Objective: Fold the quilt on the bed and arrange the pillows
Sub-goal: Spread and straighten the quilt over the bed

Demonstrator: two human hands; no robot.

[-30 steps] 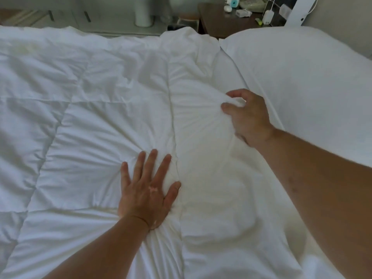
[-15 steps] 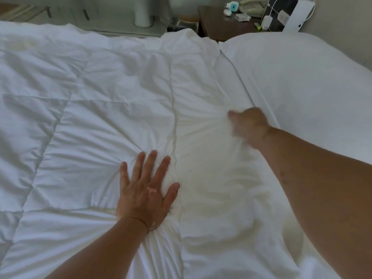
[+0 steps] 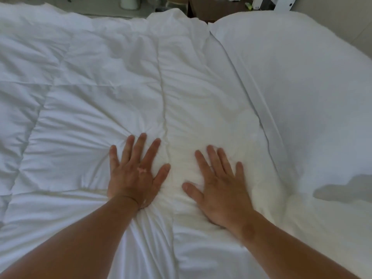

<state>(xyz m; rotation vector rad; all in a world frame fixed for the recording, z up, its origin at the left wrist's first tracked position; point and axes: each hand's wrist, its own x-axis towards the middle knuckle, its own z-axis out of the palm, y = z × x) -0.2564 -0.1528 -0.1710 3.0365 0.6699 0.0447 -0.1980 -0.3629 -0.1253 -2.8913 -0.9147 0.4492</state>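
On the quilt (image 3: 96,81) (seam (image 3: 162,87) running straight away), left hand (image 3: 134,175), right hand (image 3: 220,191), pressed flat, fingers spread.

This is a bedroom. A white stitched quilt (image 3: 100,93) spreads across nearly the whole view, and a plump white pillow (image 3: 306,87) lies along its right edge. Beyond the quilt's far edge stands a dark wooden nightstand (image 3: 211,9) carrying small white gadgets (image 3: 257,5). A plain pale wall (image 3: 334,9) rises at the far right.
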